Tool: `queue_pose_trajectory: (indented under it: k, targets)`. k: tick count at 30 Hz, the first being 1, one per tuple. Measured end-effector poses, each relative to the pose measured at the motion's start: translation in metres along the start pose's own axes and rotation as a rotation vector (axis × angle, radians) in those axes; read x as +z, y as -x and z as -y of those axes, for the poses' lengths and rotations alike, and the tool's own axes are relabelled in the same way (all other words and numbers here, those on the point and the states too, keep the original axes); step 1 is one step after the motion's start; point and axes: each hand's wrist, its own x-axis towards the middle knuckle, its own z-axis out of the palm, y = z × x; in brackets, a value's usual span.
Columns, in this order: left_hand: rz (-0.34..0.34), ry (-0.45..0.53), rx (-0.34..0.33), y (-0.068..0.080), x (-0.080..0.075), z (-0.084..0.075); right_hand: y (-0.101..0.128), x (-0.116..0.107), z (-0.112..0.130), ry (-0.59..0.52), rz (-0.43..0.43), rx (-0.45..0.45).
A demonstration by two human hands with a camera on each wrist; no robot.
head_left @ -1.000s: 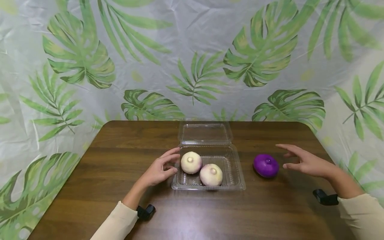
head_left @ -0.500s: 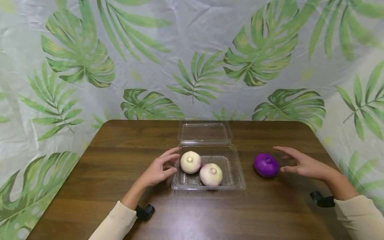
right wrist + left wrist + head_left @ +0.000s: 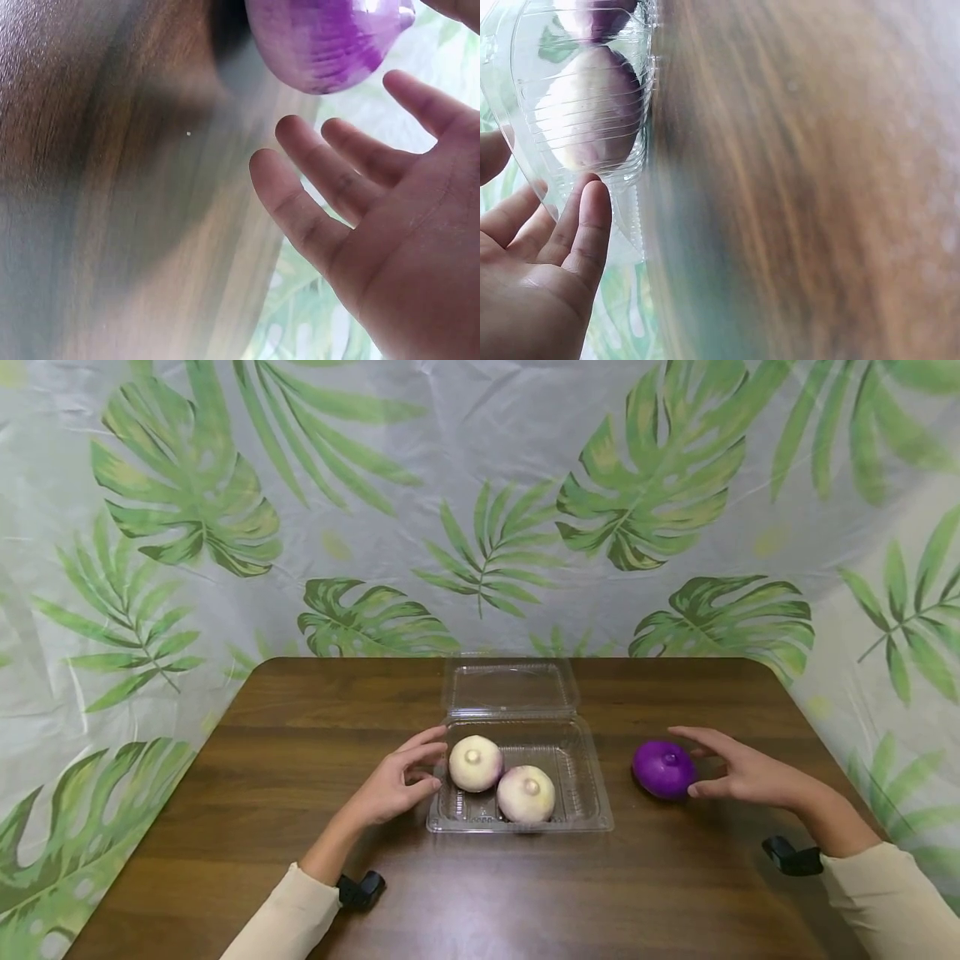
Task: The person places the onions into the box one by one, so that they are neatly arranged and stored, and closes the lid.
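Leaf-print sheeting is backing the brown surface [image 3: 300, 760]. From the head view, two pale onions [image 3: 476, 763] are sitting in the clear box [image 3: 585, 793] your relaxed left hand [image 3: 390, 787] is steadying; packing looks mostly done. From the right wrist, your spread right hand [image 3: 390, 225] is nearing the purple onion [image 3: 322, 41], lying right of the box and ungripped.

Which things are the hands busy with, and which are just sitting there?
Busy with:
purple onion, next to the right hand
clear plastic clamshell box, at the left hand
two pale onions in the box

Just there:
wooden table
leaf-print backdrop
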Motion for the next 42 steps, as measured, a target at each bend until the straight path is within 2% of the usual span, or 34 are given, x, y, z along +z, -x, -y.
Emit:
queue_pose_trajectory:
  k: [16,24,42]
  targets:
    - [-0.005,-0.024,-0.003,-0.001,0.001,-0.002,-0.011,0.004,0.003,-0.059,0.043,-0.045]
    - [-0.004,-0.009,-0.003,-0.001,0.0,-0.002,-0.013,0.008,0.001,-0.032,0.047,-0.025]
    - [-0.005,-0.013,0.007,0.0,0.0,-0.003,-0.012,0.011,0.002,-0.081,0.05,0.013]
